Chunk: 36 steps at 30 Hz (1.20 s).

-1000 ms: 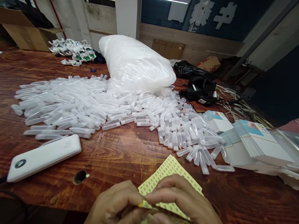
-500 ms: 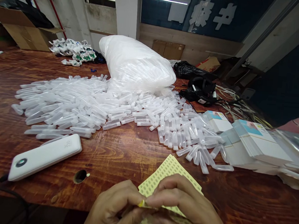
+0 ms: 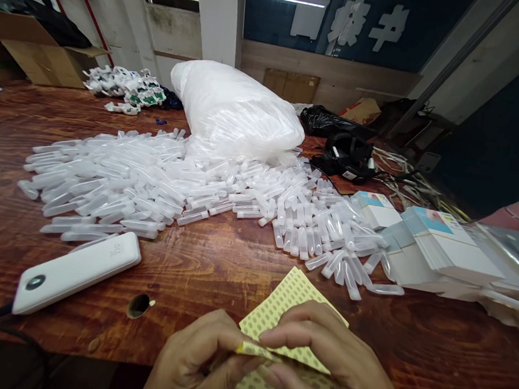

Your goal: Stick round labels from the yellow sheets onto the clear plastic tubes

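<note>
Both of my hands meet at the front edge of the table, over yellow sheets of small printed stickers (image 3: 286,300). Between the thumb and forefinger of my left hand (image 3: 202,356) is the bent edge of a sticker sheet (image 3: 255,350). My right hand (image 3: 333,358) has its fingers closed on the same sheet, thumb below and forefinger above. Its lower part hangs beneath the hands and is partly hidden by them. Beyond lies a wide heap of translucent plastic tubes (image 3: 120,176) with caps.
A white power bank (image 3: 77,272) with a cable lies left, near a hole (image 3: 138,306) in the table. Behind the tubes rests a big white plastic bag (image 3: 237,111). Stacks of printed cards (image 3: 455,245) stand right, and a black headset-like object (image 3: 349,157) lies behind them.
My fingertips have parted slightly, and more of the sheet's bent edge shows between them. The things on the table have stayed in place.
</note>
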Tool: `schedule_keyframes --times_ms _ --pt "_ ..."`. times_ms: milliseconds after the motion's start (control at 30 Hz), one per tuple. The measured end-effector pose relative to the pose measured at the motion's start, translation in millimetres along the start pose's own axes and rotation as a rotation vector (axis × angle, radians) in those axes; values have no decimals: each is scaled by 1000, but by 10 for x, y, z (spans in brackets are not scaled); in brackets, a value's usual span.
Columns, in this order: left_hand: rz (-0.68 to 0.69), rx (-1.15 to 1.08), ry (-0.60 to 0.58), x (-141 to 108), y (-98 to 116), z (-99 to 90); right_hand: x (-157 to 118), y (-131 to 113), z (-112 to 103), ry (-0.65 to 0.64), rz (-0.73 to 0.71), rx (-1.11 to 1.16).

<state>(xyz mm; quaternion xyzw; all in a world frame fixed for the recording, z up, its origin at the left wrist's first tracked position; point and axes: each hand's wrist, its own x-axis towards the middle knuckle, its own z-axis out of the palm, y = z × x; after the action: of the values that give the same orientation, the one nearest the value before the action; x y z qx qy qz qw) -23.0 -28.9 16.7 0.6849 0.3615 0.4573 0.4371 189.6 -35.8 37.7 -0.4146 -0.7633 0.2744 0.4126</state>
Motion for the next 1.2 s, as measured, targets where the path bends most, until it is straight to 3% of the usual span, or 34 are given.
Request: schedule_keyframes --times_ms 233,367,533,667,933,1200 --pt "69 62 -48 -6 -26 -26 115 -148 -108 -116 68 75" --pt "54 13 -33 -35 -70 -19 97 -169 -115 -42 78 56" --pt "-111 -83 24 -66 -35 -17 24 -68 -100 2 74 -57" --pt "-231 -183 18 -48 -17 2 -26 -2 -39 -17 95 9" --pt "-179 -113 -14 -17 29 -14 10 -135 -86 -42 135 -42" --pt "5 -10 -61 -30 -4 -73 116 -250 -177 -177 173 14"
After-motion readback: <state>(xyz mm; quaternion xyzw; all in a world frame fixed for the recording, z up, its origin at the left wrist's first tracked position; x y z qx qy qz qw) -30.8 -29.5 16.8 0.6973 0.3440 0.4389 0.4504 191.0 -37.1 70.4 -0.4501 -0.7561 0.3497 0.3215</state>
